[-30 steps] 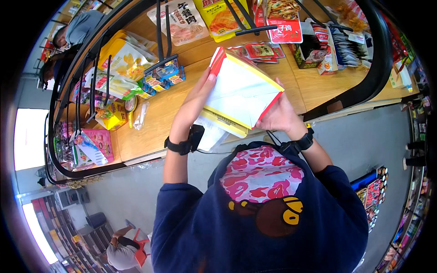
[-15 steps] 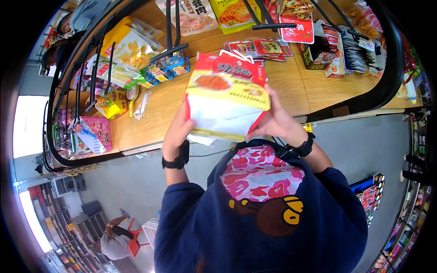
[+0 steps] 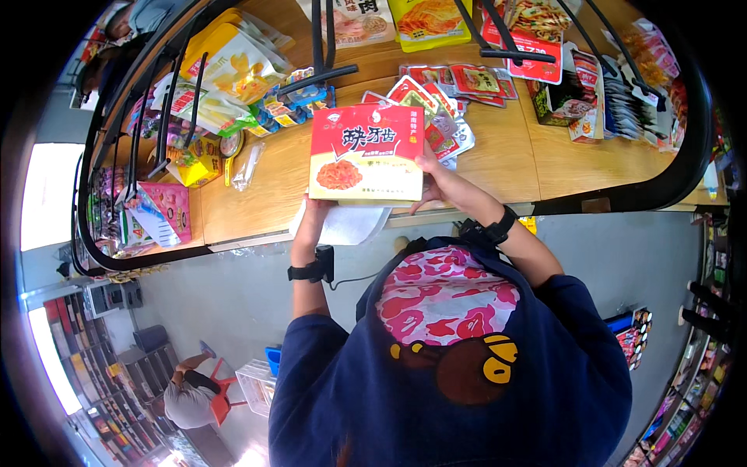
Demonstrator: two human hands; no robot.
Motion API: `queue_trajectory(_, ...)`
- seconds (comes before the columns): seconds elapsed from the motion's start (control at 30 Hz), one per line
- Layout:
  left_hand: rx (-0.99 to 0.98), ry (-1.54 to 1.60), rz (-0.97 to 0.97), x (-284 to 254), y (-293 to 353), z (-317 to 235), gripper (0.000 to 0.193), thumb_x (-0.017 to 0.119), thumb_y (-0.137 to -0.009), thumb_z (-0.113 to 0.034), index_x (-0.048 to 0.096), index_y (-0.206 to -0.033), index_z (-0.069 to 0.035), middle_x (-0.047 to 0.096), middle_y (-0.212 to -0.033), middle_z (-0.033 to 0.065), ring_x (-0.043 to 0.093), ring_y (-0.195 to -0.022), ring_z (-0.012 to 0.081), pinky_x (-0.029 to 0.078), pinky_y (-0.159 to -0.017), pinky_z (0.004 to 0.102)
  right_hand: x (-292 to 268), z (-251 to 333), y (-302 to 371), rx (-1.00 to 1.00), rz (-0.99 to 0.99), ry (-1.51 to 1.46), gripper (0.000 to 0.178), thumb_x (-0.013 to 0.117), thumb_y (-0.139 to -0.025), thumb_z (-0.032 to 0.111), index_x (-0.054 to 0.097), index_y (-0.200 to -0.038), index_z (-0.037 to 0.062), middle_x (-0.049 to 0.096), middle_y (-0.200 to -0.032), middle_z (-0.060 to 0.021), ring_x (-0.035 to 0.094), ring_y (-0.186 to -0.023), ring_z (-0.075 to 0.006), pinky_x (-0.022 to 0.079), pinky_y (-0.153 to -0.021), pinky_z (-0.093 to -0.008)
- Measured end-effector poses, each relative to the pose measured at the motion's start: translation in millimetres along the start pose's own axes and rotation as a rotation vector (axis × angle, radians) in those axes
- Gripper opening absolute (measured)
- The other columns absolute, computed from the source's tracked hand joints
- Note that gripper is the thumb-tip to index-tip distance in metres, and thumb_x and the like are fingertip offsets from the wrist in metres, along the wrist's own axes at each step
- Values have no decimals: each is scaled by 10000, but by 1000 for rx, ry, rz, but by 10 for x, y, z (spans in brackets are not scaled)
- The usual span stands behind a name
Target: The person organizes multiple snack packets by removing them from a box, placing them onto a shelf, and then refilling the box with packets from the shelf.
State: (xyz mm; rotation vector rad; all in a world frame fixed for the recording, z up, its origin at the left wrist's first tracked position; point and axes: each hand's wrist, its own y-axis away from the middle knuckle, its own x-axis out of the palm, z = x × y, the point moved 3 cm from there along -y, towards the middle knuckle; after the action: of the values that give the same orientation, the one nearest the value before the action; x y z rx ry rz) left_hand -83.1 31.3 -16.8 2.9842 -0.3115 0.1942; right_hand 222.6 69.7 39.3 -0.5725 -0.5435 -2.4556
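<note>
Head view: red box [image 3: 367,154] sits between left hand [image 3: 313,212] and right hand [image 3: 438,180].

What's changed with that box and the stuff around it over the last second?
The box has turned from showing a white side to showing its red printed face, and moved left. More packets now show at its upper right. The left hand and right hand still hold it; the pink pack on the table stayed put.
</note>
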Motion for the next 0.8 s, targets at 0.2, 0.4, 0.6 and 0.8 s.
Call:
queue_trajectory(0.2, -5, 130, -273, 239, 51, 60, 625, 347, -1057, -477, 330, -1502, -38, 421, -1511, 113, 422, -1383, 252, 312, -1171, 402, -75, 26, 199, 32, 80, 65, 1118, 617, -850, 553, -169, -1571, 219, 153, -1607, -194, 380, -1399, -333, 567, -870, -453)
queue_trajectory(0.4, -56, -356, -94, 342, -47, -273, 530, 431, -1053, -302, 410, -1462, 35, 500, -1457, 187, 455, -1361, 250, 317, -1135, 334, -157, 65, 664, -158, -4, 428, 1298, 774, -748, 499, -179, -1567, 172, 207, -1591, -179, 431, -1349, -306, 384, -1099, -415)
queue_trajectory(0.6, 102, -672, -26, 524, -112, -524, 497, 551, -947, -228, 491, -1403, -40, 486, -1447, 217, 441, -1353, 388, 366, -1111, 389, -67, -22, 856, -331, -88, 845, 1599, 914, -497, 535, -184, -1532, 5, 124, -1605, -275, 166, -1500, -360, 208, -1193, -415)
queue_trajectory(0.8, -70, -682, -79, 889, -41, -1203, 555, 547, -948, -286, 462, -1447, -59, 390, -1527, 211, 347, -1420, 404, 307, -1160, 423, -114, -146, 963, -501, -174, 1012, 1673, 931, -408, 594, -146, -1526, -30, 97, -1596, -312, 197, -1476, -442, 226, -1191, -432)
